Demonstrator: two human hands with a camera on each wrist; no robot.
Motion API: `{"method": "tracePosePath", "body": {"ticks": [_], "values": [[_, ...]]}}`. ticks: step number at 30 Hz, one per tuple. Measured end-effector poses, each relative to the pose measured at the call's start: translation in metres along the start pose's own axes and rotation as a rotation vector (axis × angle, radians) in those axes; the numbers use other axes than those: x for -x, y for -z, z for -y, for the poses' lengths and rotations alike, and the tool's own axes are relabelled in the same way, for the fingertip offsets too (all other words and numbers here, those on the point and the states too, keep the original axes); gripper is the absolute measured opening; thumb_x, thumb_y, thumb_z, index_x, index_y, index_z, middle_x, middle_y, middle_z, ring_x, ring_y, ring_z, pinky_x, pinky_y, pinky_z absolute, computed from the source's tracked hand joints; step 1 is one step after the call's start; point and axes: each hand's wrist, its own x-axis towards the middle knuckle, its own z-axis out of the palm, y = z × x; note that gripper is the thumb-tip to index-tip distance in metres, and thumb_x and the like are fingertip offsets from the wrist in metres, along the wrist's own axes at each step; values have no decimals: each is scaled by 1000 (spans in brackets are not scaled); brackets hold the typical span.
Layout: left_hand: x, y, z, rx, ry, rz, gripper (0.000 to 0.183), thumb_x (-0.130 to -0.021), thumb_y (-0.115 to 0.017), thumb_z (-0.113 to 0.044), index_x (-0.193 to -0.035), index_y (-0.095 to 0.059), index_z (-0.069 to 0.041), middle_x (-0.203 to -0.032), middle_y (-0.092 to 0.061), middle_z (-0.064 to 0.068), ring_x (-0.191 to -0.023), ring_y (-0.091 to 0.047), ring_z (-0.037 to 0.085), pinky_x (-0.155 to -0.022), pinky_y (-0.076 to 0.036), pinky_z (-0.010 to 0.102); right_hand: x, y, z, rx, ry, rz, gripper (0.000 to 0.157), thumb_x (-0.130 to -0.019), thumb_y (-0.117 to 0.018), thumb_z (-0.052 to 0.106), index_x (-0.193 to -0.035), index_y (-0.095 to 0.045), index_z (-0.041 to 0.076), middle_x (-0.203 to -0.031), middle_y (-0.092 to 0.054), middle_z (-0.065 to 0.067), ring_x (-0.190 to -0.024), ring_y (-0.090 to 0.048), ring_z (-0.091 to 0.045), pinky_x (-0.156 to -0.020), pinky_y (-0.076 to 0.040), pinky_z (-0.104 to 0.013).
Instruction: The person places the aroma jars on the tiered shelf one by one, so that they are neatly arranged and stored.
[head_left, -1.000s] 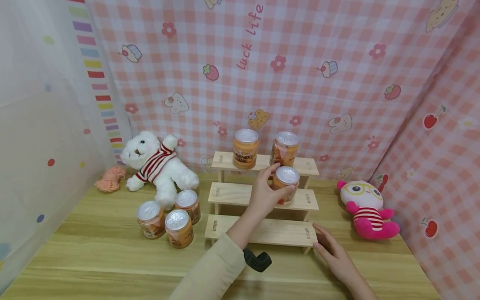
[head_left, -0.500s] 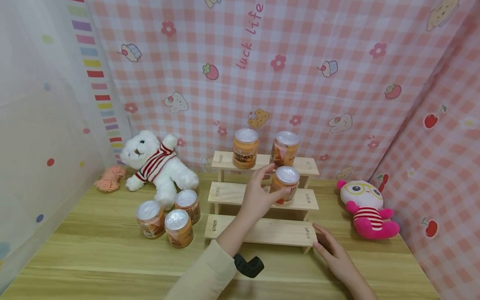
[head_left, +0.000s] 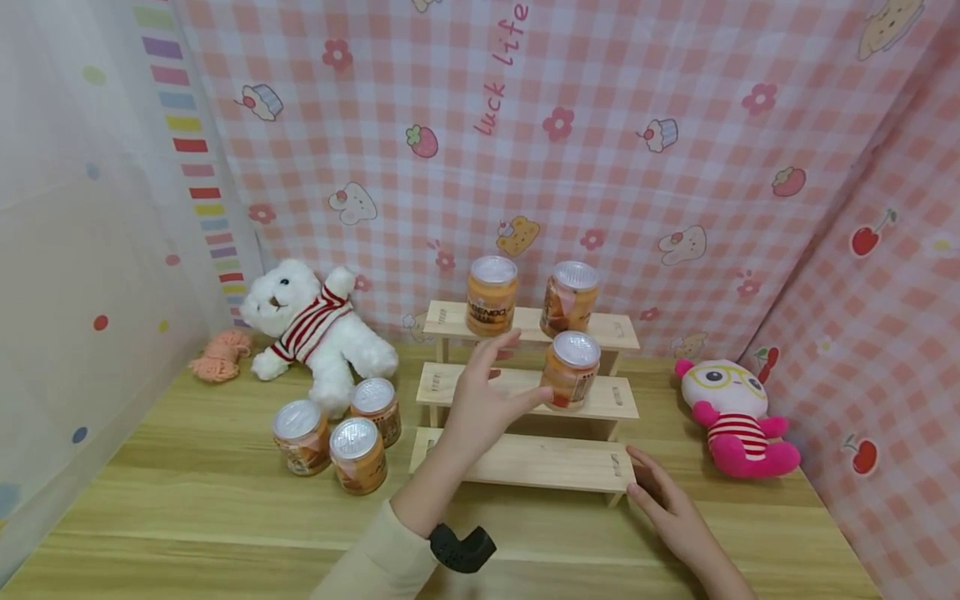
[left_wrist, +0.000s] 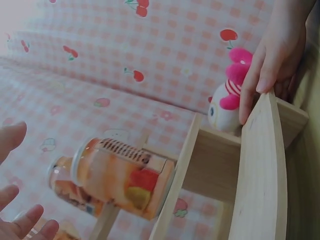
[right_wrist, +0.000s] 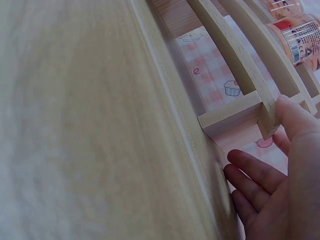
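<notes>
My left hand is beside the middle step of a three-tier wooden stand, fingers spread and holding nothing. Just right of its thumb, an orange-labelled can with a silvery lid stands upright on that step. The left wrist view shows a gap between the fingers and this can. Two similar cans, a left can and a right can, occupy the top step. My right hand holds the right end of the bottom step, thumb at the front corner and index finger at the back one.
Three more cans stand grouped on the wooden table, left of the stand. Behind them lie a white teddy bear and a peach yarn bundle. A pink plush toy sits to the right. Checked cloth hangs behind.
My left hand has let go of the can on the middle step and drawn back to the left. The can stays standing there. My right hand has stayed at the stand's end.
</notes>
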Motion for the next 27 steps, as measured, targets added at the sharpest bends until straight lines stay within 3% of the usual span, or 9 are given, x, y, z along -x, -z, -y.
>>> {"method": "tracePosePath", "body": {"ticks": [13, 27], "values": [[24, 48, -6, -34, 3, -18, 73, -76, -83, -16, -140, -47, -17, -134, -50, 8, -121, -44, 24, -99, -35, 51, 0, 0, -1, 3, -2, -1, 48, -97, -53, 1, -143, -40, 1, -120, -59, -23, -109, -54, -4, -87, -41, -12], [48, 108, -1, -159, 39, -106, 78, -75, -83, -15, -142, -44, -17, -133, -50, 6, -121, -43, 25, -98, -35, 50, 1, 0, 0, 2, -5, -2, 47, -97, -53, 2, -143, -40, 2, -120, -59, -25, -110, -53, -3, -88, -40, -11]]}}
